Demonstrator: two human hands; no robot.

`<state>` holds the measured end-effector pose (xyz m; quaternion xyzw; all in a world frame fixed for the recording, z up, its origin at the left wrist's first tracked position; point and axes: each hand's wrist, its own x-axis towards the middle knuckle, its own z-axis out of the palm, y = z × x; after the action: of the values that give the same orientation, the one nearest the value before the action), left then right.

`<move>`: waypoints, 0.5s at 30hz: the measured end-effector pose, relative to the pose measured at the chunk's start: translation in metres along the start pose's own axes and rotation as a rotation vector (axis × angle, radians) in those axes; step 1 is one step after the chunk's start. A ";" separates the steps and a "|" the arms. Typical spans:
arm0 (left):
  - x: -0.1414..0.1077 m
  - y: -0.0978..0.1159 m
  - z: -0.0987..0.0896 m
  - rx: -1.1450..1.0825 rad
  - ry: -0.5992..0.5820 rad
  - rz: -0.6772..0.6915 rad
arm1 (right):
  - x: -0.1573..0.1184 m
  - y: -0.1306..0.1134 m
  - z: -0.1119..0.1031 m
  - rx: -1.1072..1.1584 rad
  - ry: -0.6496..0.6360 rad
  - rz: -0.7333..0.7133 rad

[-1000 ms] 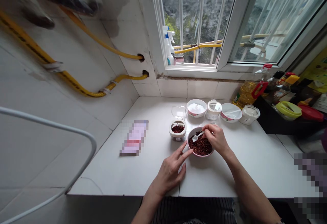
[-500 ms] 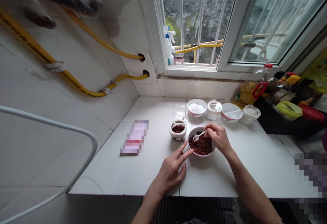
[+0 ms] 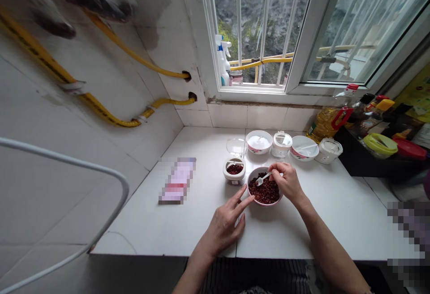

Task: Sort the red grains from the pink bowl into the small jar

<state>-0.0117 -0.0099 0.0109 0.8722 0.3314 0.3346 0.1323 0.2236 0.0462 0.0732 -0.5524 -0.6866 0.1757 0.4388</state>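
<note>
A bowl of dark red dried pieces stands on the white counter. My right hand pinches the handle of a small white spoon, whose scoop is over the pieces inside the bowl. With its fingers apart, my left hand rests its fingertips against the bowl's left rim. Just left of the bowl is a small open jar holding similar red pieces, its clear lid raised behind it.
Behind are a bowl of white grains, a lidded jar, another bowl and a second lidded jar. An oil bottle stands at the back right. A blurred pink packet lies at left.
The spoon's scoop has shifted slightly right within the bowl, along with a small movement of my right hand. My left hand stays at the rim.
</note>
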 end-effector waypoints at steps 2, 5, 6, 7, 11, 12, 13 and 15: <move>0.000 0.000 0.000 -0.003 0.003 -0.002 | 0.000 0.002 0.002 -0.057 0.013 -0.044; 0.000 0.001 0.000 -0.002 0.003 -0.004 | 0.000 0.002 0.003 -0.057 -0.003 -0.048; 0.000 0.001 0.000 -0.002 0.003 -0.003 | 0.000 0.002 0.002 -0.048 -0.005 -0.037; 0.000 0.001 0.000 -0.003 0.002 -0.004 | 0.000 0.000 0.002 -0.034 -0.007 -0.023; 0.000 0.001 0.000 -0.010 0.005 -0.003 | 0.000 -0.004 -0.001 0.123 -0.038 0.091; 0.000 0.000 0.000 -0.011 0.005 -0.002 | 0.000 -0.004 -0.001 0.177 -0.047 0.133; 0.000 0.000 0.000 -0.011 0.006 -0.002 | 0.000 -0.004 -0.002 0.228 -0.052 0.176; 0.000 0.000 0.000 -0.010 0.008 -0.002 | 0.001 -0.003 -0.002 0.314 -0.056 0.253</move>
<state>-0.0114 -0.0103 0.0108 0.8699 0.3311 0.3396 0.1355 0.2231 0.0456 0.0766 -0.5538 -0.5879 0.3495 0.4749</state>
